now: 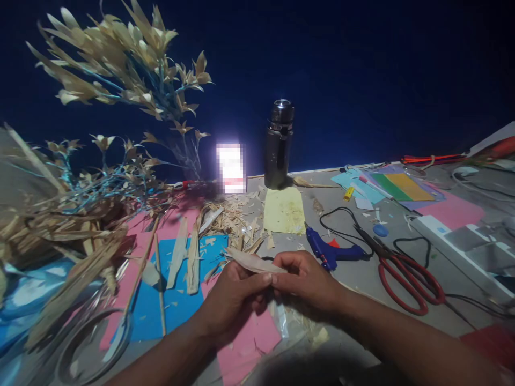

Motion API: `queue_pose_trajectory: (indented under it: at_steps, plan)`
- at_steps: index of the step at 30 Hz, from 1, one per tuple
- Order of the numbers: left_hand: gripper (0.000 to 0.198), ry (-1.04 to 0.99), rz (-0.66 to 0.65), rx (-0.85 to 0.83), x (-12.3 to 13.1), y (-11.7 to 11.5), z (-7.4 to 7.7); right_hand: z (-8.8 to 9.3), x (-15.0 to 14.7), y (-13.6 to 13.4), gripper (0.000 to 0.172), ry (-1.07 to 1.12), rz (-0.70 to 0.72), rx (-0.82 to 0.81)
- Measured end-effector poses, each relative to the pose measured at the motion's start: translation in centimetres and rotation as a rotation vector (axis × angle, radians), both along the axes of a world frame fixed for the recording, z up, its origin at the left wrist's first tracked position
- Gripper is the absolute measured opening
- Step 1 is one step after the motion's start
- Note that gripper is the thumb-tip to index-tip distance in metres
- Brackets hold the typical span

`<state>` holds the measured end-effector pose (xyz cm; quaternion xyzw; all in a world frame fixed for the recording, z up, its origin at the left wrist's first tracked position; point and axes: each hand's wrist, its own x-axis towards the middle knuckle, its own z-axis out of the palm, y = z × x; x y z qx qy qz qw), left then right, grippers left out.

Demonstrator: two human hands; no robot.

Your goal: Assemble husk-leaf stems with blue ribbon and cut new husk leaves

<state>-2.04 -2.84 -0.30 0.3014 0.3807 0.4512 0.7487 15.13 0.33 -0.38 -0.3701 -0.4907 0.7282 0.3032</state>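
A pale dried husk strip (pixel 251 262) is pinched between both hands near the middle of the view. My left hand (pixel 239 295) grips it from below, thumb on top. Close against it, my right hand (pixel 303 279) holds the strip's right end between thumb and fingers. Beneath the hands lie a pink sheet (pixel 245 348) and clear plastic. Left of them, more husk strips (pixel 193 262) and thin sticks rest on a blue sheet (pixel 181 305).
A blue glue gun (pixel 333 252) and red-handled scissors (pixel 406 281) lie at right, near a white power strip (pixel 462 257). A dark flask (pixel 277 147) stands behind. Dried flower stems (pixel 161 75) rise at left above a tape roll (pixel 64 359).
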Motion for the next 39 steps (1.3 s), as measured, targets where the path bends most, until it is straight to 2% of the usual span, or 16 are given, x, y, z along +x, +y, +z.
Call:
queue_pose_trajectory:
  at_steps: [4, 10, 14, 18, 20, 22, 24, 26, 28, 30, 32, 36, 39]
  plan:
    - [0.030, -0.006, -0.032, 0.012, 0.1, -0.2, 0.0, 0.3, 0.2, -0.1, 0.046, 0.017, 0.049, -0.001]
    - [0.033, -0.137, -0.111, -0.044, -0.3, -0.3, 0.1, -0.1, 1.1, 0.4, 0.043, 0.077, 0.141, -0.062]
    - [0.026, -0.241, -0.120, -0.080, -1.6, 0.3, 1.1, 0.0, 1.8, 1.4, 0.034, 0.087, 0.146, -0.114]
    - [0.026, -0.335, 0.042, -0.047, -4.1, 1.8, 3.4, 0.5, 2.2, 2.0, 0.027, 0.137, 0.114, -0.126]
    - [0.026, -0.299, 0.160, -0.005, -5.2, 2.5, 4.4, 0.7, 2.3, 2.1, 0.026, 0.136, 0.134, -0.115]
    - [0.024, -0.161, 0.174, 0.035, -5.7, 2.9, 4.9, 0.8, 2.3, 2.0, 0.027, 0.106, 0.165, -0.095]
    - [0.034, 0.052, 0.058, 0.049, -5.7, 2.9, 4.8, 0.8, 2.3, 1.9, 0.028, 0.081, 0.190, -0.077]
    - [0.036, 0.243, -0.126, 0.034, -5.2, 2.6, 4.3, 0.8, 2.3, 1.8, 0.029, 0.054, 0.225, -0.072]
    - [0.030, 0.332, -0.274, 0.044, -4.6, 2.3, 3.7, 0.8, 2.3, 1.9, 0.029, 0.022, 0.286, -0.078]
    - [0.031, 0.323, -0.301, 0.051, -4.2, 2.1, 3.2, 0.8, 2.4, 2.0, 0.029, 0.015, 0.330, -0.080]
    - [0.031, 0.240, -0.224, 0.036, -3.9, 2.0, 2.9, 0.9, 2.5, 2.2, 0.031, 0.083, 0.271, -0.087]
    - [0.029, 0.060, -0.015, -0.006, -3.2, 1.8, 2.9, 0.8, 2.1, 2.6, 0.041, 0.374, 0.010, -0.161]
    - [0.026, 0.021, 0.050, 0.004, -2.6, 1.4, 2.6, 0.5, 1.3, 2.5, 0.045, 0.466, -0.067, -0.208]
